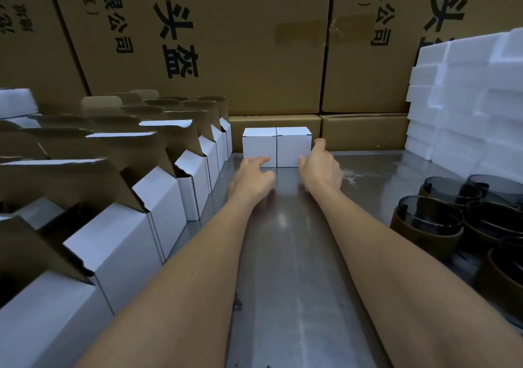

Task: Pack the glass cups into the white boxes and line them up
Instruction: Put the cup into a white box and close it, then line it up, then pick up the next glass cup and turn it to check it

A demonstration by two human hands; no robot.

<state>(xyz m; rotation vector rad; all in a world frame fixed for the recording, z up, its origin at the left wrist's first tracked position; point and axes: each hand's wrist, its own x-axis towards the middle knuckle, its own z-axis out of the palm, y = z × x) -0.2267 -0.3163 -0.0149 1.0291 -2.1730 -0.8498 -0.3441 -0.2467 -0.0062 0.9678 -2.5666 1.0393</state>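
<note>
1. Here, 2 closed white boxes (pixel 276 147) sit side by side at the table's (pixel 297 254) far edge.
2. Left hand (pixel 252 178) and right hand (pixel 321 169), fingers relaxed, reach toward them, holding nothing.
3. Dark glass cups (pixel 452 214) wait on the right; open boxes (pixel 158 198) line the left.

head view | looking forward and down along a metal table (pixel 285 254) | sitting close, facing stacked cardboard cartons (pixel 254 42)

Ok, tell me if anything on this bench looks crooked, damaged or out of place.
Nothing stands out. The two closed white boxes sit flush side by side against the cartons, the open boxes stand in rows on the left, and the dark glass cups are upright on the right.
</note>
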